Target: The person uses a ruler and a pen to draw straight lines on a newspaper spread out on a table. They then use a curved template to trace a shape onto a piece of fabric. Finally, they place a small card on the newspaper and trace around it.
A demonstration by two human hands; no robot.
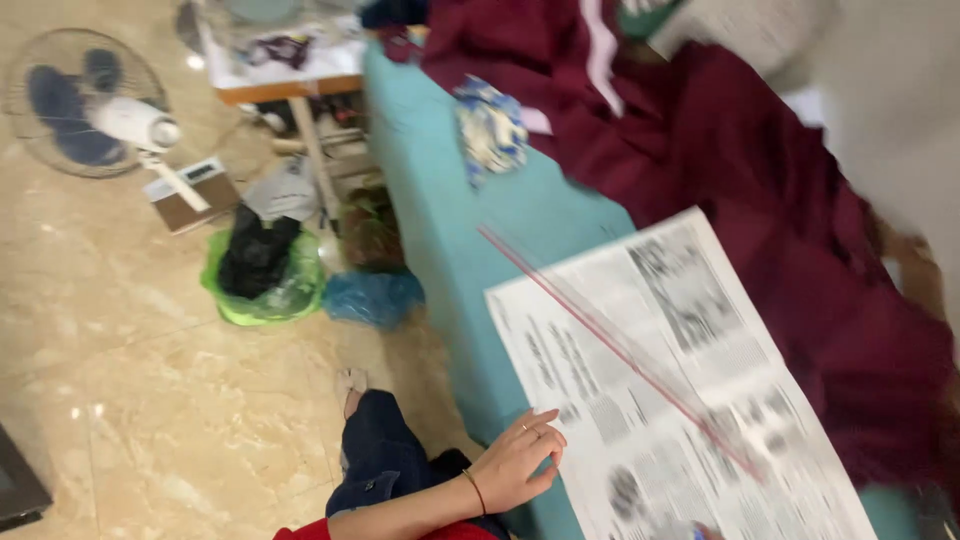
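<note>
Newspaper sheet (680, 400) lying flat on teal table (450, 200), near right part of scene; long clear ruler with red edge (620, 350) lying diagonally across it. Left hand (515, 462) resting at sheet's near-left edge, fingers loosely spread, pinning paper, gripping nothing. Right hand barely showing at bottom edge; state not discernible. Judgement: keeping paper flat and ruler steady matters most. Maroon cloth (780, 180) heaped far right, touching sheet. Fan (85, 100) and green bag (262, 270) on floor, far left
</note>
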